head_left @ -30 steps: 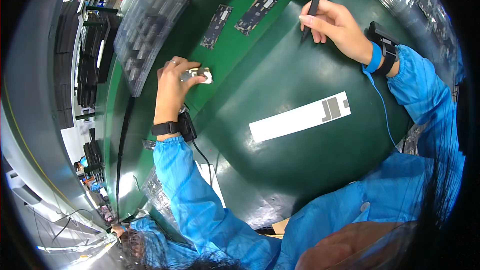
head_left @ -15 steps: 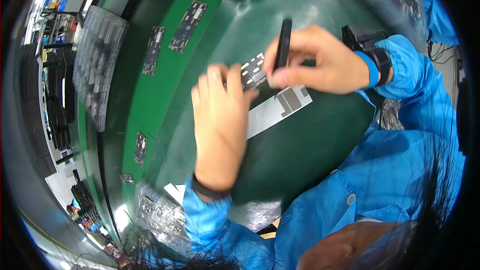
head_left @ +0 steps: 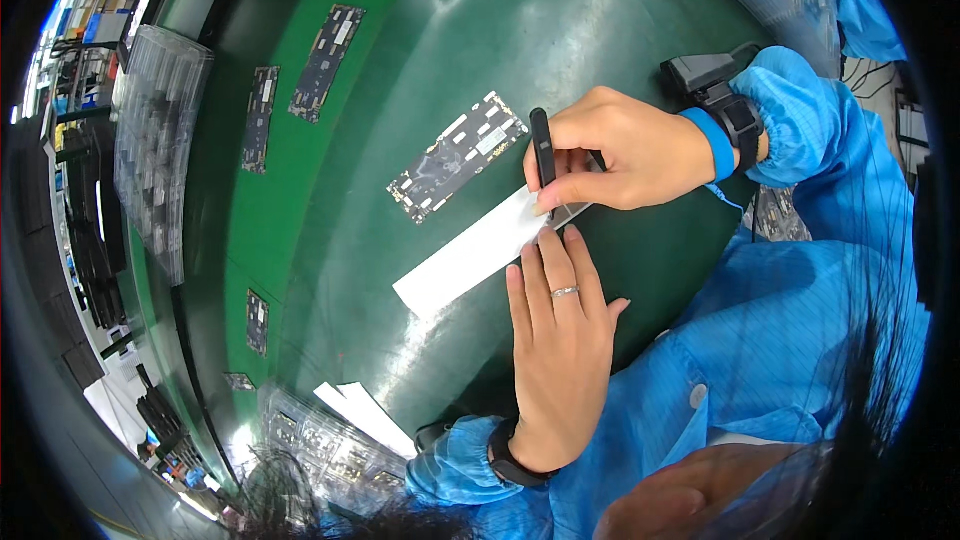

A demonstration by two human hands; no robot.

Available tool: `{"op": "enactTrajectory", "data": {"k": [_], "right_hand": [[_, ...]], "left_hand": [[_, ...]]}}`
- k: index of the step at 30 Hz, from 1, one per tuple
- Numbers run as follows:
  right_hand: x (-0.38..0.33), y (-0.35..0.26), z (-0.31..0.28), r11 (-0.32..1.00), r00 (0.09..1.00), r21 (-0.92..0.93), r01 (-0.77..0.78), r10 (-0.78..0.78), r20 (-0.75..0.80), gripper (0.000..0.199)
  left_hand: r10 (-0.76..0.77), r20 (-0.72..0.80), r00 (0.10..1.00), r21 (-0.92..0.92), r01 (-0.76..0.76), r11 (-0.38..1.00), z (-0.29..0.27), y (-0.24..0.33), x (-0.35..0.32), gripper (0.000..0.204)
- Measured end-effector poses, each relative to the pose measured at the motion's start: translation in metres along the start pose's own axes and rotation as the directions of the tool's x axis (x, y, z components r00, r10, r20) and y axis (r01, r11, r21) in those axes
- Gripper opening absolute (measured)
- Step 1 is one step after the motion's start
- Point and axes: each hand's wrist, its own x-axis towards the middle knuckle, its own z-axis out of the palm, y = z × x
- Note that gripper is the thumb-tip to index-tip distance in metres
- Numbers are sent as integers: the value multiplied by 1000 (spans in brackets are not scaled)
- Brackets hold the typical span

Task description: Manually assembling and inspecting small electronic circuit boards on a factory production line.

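Note:
My right hand (head_left: 618,152) grips a slim black tool (head_left: 542,145), held upright over the near end of a long white strip (head_left: 470,253) lying on the dark green mat (head_left: 590,30). My left hand (head_left: 556,325) lies flat with fingers together, its fingertips pressing the strip's right end beside the tool tip. A dark circuit board (head_left: 457,157) with silver patches lies just beyond the strip, untouched. Both sleeves are blue, and each wrist wears a black strap.
Two more circuit boards (head_left: 327,47) (head_left: 261,118) lie on the bright green belt at the left. A clear plastic tray stack (head_left: 152,150) stands further left. More small boards (head_left: 257,321) and white sheets (head_left: 364,417) sit near the lower left edge.
My left hand has drawn back from the circuit board and settled flat on the strip's end. My right hand has lowered the black tool onto the strip. The view has shifted.

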Motion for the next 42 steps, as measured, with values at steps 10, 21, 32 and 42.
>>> {"op": "enactTrajectory", "data": {"k": [10,21,32,42], "right_hand": [[29,-8,-17,928,981,373,25,49,-189,22],[90,0,-13,936,988,336,-104,135,-71,23],[90,8,-37,989,994,104,-104,102,26,19],[89,13,-54,992,998,120,-38,33,46,31]], "left_hand": [[-11,-7,1000,-22,11,1000,-15,3,16,82],[-197,-139,971,56,206,977,-6,-17,48,82],[-252,-126,959,-74,244,967,-6,-9,63,84],[-268,-100,958,-2,269,963,-12,1,78,89]]}}
